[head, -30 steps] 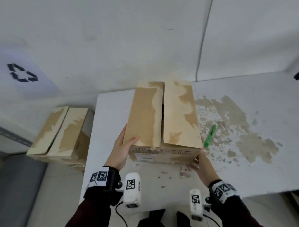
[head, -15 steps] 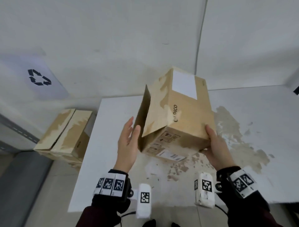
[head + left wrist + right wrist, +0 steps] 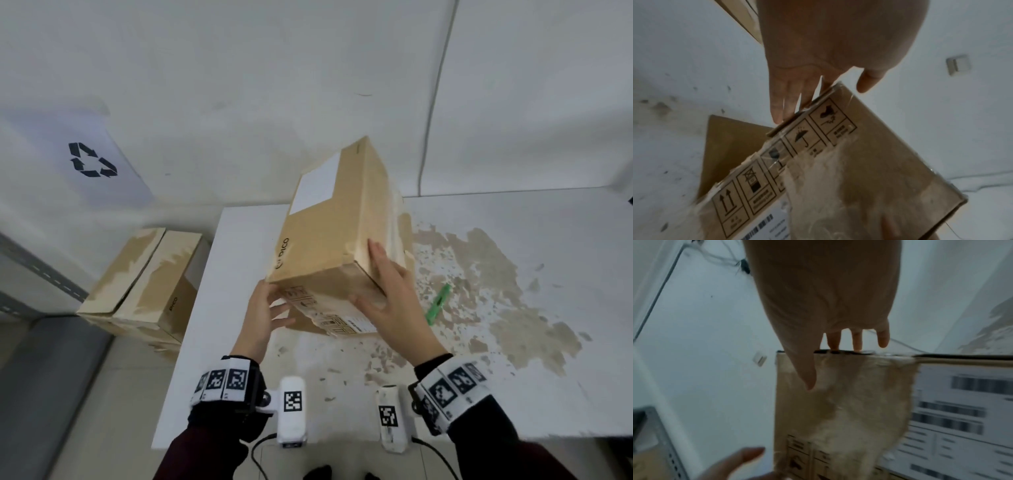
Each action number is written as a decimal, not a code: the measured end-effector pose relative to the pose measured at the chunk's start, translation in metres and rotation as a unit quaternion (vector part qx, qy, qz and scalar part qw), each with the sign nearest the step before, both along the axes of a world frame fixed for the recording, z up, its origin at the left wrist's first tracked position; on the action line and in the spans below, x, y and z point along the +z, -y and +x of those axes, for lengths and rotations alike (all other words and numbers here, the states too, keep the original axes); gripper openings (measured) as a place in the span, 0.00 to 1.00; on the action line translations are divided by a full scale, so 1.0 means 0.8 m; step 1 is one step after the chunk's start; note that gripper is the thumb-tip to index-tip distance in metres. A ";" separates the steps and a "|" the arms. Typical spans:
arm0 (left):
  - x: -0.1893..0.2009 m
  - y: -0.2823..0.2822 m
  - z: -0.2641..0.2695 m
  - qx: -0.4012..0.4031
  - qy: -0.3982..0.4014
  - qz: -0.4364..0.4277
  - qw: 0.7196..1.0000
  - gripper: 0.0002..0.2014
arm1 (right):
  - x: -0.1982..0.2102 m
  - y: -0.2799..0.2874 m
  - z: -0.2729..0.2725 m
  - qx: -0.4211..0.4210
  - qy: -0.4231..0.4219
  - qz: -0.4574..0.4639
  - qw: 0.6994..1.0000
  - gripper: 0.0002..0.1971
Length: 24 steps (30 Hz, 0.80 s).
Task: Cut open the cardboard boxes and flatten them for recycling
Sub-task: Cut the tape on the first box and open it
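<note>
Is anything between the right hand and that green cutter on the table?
Nothing visible. The right hand rests on the cardboard box; the green cutter lies on the table to its right, only stained tabletop between them.

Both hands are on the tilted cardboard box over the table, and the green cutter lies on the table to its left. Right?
Wrong side. The head view shows the green cutter on the table right of the cardboard box, past the right hand. The left hand is on the box too.
</note>
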<state>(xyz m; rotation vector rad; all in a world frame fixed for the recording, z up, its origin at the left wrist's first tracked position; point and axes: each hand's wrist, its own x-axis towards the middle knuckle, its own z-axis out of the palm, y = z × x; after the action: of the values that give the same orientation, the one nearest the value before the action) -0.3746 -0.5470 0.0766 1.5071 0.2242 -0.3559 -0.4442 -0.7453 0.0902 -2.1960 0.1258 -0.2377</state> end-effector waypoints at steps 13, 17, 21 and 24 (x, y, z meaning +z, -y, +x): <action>-0.084 -0.084 0.006 0.111 -0.124 0.124 0.978 0.13 | -0.059 -0.064 0.053 0.131 0.002 -0.333 0.934 0.44; -0.041 -0.080 -0.004 0.165 0.158 0.264 0.937 0.17 | -0.067 -0.079 0.058 0.162 0.033 -0.352 0.921 0.37; -0.006 -0.027 -0.001 -0.013 0.388 0.381 0.840 0.21 | -0.057 -0.072 0.053 0.182 0.026 -0.181 0.966 0.20; -0.033 -0.002 0.010 -0.137 0.355 0.502 0.777 0.27 | -0.052 -0.041 0.040 0.068 0.118 -0.086 0.987 0.12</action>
<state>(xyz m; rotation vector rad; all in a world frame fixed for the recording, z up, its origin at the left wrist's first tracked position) -0.3666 -0.5458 0.0499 2.6334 -0.5132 0.1947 -0.4119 -0.7127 0.0488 -2.3157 -0.1816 -0.4435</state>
